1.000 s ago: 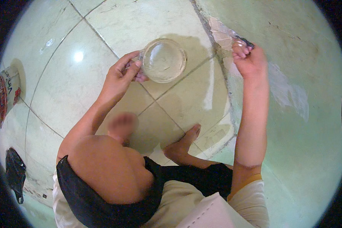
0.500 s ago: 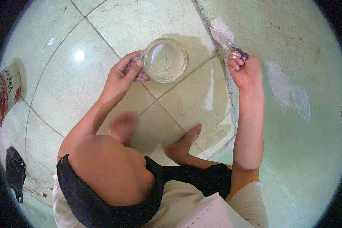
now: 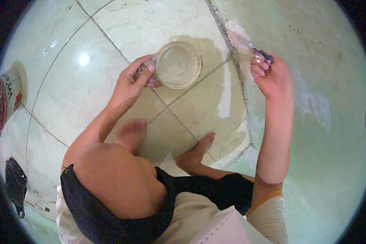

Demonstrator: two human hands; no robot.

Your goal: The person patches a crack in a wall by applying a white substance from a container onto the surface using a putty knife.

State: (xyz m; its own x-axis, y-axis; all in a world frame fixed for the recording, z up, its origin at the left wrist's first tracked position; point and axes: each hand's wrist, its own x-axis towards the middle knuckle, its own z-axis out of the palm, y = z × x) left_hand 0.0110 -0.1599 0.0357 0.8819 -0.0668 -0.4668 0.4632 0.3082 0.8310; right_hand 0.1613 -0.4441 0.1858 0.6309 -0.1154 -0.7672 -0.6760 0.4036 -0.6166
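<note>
My left hand [image 3: 139, 75] is closed on the side of a clear round container [image 3: 178, 65], apparently at its handle, above the floor tiles. Pale contents or residue show inside it. My right hand [image 3: 270, 73] grips a small tool [image 3: 260, 52] with a dark handle, perhaps a spreader, whose tip lies at a patch of pale paste [image 3: 236, 31] on the green wall [image 3: 321, 57], just beside the grey joint where wall meets floor. A thinner white smear [image 3: 313, 101] shows on the wall to the right of my forearm.
Square floor tiles [image 3: 81, 105] lie under my bare feet [image 3: 197, 152]. At the far left stands a printed bucket [image 3: 7, 101]; below it lies a black plastic item [image 3: 15, 185], possibly a bag. The wall borders my right side.
From a second ago, my right hand and tool moved down along the wall, then slightly right in the latest half second. The left hand and container are nearly still, shifted marginally right.
</note>
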